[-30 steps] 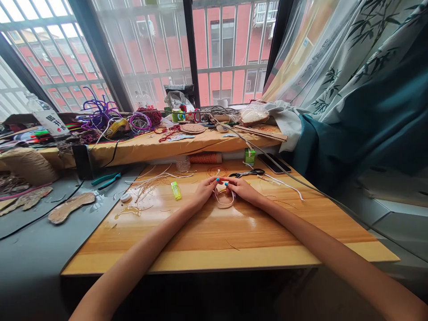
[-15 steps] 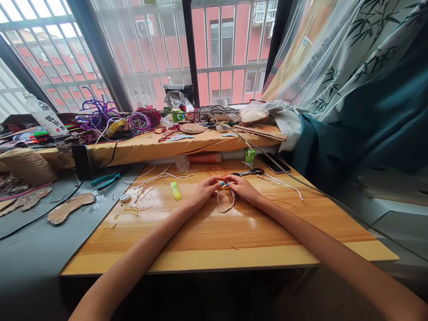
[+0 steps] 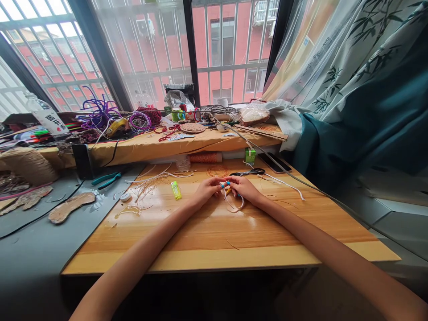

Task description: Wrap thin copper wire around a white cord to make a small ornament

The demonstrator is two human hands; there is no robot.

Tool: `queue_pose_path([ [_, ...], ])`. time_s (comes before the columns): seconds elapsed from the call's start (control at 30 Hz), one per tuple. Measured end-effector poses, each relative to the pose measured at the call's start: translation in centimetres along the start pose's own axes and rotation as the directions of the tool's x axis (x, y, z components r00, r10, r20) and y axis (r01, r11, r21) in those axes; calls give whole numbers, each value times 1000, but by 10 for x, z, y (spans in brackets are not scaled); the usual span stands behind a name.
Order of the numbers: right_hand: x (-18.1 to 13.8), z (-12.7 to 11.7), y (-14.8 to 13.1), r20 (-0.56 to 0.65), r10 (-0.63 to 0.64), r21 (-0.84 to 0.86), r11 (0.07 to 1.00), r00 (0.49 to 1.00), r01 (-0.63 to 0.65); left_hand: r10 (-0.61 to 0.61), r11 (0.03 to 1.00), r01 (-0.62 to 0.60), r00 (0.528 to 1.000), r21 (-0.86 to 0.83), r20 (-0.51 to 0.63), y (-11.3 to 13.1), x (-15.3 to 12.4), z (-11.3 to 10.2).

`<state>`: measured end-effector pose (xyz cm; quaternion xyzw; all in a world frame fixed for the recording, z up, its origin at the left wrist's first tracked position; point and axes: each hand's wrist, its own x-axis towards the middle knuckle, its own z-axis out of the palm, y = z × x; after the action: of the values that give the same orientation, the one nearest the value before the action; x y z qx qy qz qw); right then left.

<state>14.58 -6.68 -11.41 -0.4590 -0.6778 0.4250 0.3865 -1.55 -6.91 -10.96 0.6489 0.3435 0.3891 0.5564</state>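
My left hand [image 3: 210,189] and my right hand [image 3: 243,187] meet over the middle of the wooden table, fingertips pinched close together. Between them is a white cord [image 3: 238,209], whose loop hangs down toward the tabletop. A small yellow piece shows among the fingers, too small to name. Both hands are closed on the cord; the exact grip is partly hidden by the fingers. Just behind them lie black-handled scissors [image 3: 249,172] and a coil of thin orange thread [image 3: 217,171]. To the left of my left hand is a yellow-green lighter [image 3: 175,190].
Loose white cords [image 3: 160,174] lie at the back left, another white cord [image 3: 284,184] at the right. A phone [image 3: 274,162] and a small green box [image 3: 250,156] stand near the shelf. Teal pliers [image 3: 106,179] rest on the grey surface. A long grey cable [image 3: 301,181] crosses the right side.
The hanging loop of white cord has swung to the right and now tilts. My fingers have shifted slightly, and more of the yellow piece shows. Both arms stay nearly in place.
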Motion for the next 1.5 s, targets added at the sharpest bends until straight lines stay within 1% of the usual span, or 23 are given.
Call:
queue_pose_path([
  [0.1, 0, 0, -2, 8, 20, -3, 1000, 1000, -20, -5, 1000, 4, 999, -6, -49, -1, 1, 0],
  [0.2, -1, 1, -5, 53, 23, 24, 999, 998, -24, -15, 1000, 13, 993, -13, -121, -3, 2, -2],
  [0.3, -1, 1, -6, 71, 11, 35, 999, 997, -14, -10, 1000, 6, 991, -25, -136, -6, 2, -5],
  [0.43, -1, 1, -4, 98, 1, 61, 998, 995, -7, 69, 996, -74, 994, -48, -88, -7, 3, -5],
  [0.6, 1, 0, 0, 113, 5, 61, 998, 994, -12, 0, 999, -4, 998, -51, -66, -3, 3, -3],
  [0.73, 2, 0, 3, 95, -9, 31, 999, 995, 6, -16, 994, 10, 999, -105, -50, -1, 1, -1],
  [0.93, 0, -1, 0, 70, -26, 15, 1000, 997, 25, -37, 988, 39, 999, -149, 20, -2, 1, 0],
  [1.0, -2, -1, -3, 61, -19, 25, 1000, 998, 18, -40, 989, 44, 999, -140, 28, -2, 1, 0],
  [1.13, -3, 1, -6, 67, 9, 54, 998, 998, -13, -28, 998, 28, 1000, -52, 12, 0, 0, 2],
  [1.27, -2, 0, -5, 79, -20, 90, 996, 997, 13, -12, 1000, 12, 1000, -23, 4, 1, -1, 2],
  [1.4, -2, -1, -5, 90, -14, 97, 995, 996, 5, 37, 999, -35, 998, -31, 54, -1, -1, 1],
  [1.5, -4, -1, -6, 66, 7, 83, 996, 998, -13, 29, 999, -28, 996, -20, 80, -4, 0, 0],
])
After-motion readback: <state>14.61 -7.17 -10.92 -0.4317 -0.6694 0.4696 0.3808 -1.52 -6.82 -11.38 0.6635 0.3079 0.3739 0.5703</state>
